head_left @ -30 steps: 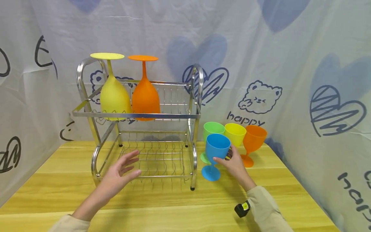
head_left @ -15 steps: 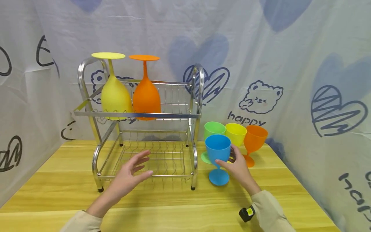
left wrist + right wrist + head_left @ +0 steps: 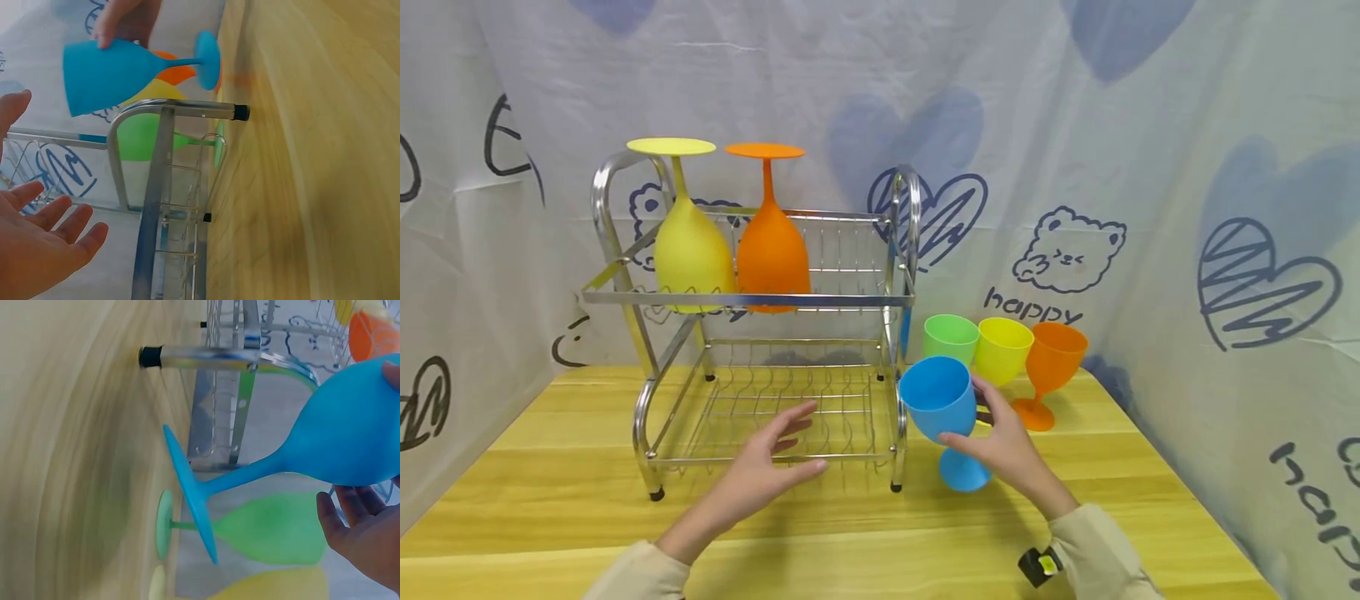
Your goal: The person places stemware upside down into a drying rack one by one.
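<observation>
My right hand [image 3: 1003, 446] grips the bowl of a blue plastic goblet [image 3: 936, 400] just right of the rack. Its mouth leans left in the head view, with the round foot close over the tabletop. In the right wrist view, the fingers [image 3: 356, 506] lie along the bowl of the tilted goblet. My left hand [image 3: 763, 475] holds nothing and hovers in front of the rack's lower tier, fingers spread and thumb apart. The left wrist view shows the same hand [image 3: 44, 244] below the blue goblet [image 3: 112, 75].
A two-tier metal dish rack [image 3: 752, 298] stands on the wooden table [image 3: 820, 550]. Upside down on its upper tier are a yellow goblet [image 3: 692, 258] and an orange goblet [image 3: 772, 258]. Upright green [image 3: 951, 333], yellow [image 3: 1003, 350] and orange goblets [image 3: 1057, 358] stand right of the rack.
The right hand has drawn the blue goblet nearer, away from the green one, and its bowl has tipped left. My left hand has moved right across the rack's front.
</observation>
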A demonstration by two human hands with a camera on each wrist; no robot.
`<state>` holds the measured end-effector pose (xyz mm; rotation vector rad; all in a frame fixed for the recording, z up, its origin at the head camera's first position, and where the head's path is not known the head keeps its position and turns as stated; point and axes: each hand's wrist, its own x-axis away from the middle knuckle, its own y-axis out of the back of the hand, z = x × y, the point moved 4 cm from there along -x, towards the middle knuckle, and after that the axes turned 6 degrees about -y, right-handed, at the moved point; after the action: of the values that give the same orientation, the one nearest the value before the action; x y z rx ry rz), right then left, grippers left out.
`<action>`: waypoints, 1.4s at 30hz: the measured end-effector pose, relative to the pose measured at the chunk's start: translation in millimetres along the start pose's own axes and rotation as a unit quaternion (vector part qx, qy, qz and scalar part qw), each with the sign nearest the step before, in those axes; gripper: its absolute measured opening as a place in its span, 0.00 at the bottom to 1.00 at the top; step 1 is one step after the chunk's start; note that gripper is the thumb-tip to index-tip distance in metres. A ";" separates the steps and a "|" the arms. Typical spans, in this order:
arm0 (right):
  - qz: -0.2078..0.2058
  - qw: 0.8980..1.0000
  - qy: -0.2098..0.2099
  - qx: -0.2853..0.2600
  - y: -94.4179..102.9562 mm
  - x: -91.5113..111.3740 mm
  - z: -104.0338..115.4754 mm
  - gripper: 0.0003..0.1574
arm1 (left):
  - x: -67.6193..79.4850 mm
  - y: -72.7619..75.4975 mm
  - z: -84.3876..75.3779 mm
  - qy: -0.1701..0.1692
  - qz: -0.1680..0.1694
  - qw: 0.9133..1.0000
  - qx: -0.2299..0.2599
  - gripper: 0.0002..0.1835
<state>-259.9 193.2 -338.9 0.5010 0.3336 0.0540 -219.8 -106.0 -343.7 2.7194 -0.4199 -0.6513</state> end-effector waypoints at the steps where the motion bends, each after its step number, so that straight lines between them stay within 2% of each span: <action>1: 0.004 1.000 0.010 0.004 -1.5 1.1 2.4 0.50 | -0.2 -1.2 0.9 0.001 0.001 1.000 -0.002 0.39; 6: 0.030 0.998 0.050 0.016 -10.3 6.8 15.6 0.48 | -0.6 -7.3 3.1 0.001 0.005 1.000 0.011 0.40; 15: 0.076 0.991 0.100 0.055 -27.7 15.2 29.9 0.53 | -2.3 -17.8 1.2 -0.008 0.018 1.000 0.023 0.43; 23: 0.102 0.972 0.151 0.149 -42.9 23.4 41.7 0.53 | -2.7 -24.5 -0.4 -0.015 0.021 0.999 0.025 0.46; 32: 0.118 0.938 0.213 0.247 -58.6 29.4 50.7 0.53 | -2.5 -31.3 -5.3 -0.038 0.030 0.998 -0.029 0.46; 35: 0.121 0.936 0.215 0.252 -60.2 30.3 52.3 0.53 | -1.7 -32.3 -7.5 -0.050 0.037 0.997 -0.041 0.46; 42: 0.114 0.933 0.225 0.258 -61.3 31.8 54.8 0.53 | -3.1 -35.2 -7.0 -0.075 0.047 0.995 -0.036 0.43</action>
<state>-213.9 118.3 -332.7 1.0542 0.7466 0.3168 -211.7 -71.4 -349.3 2.5748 -0.5449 -0.8322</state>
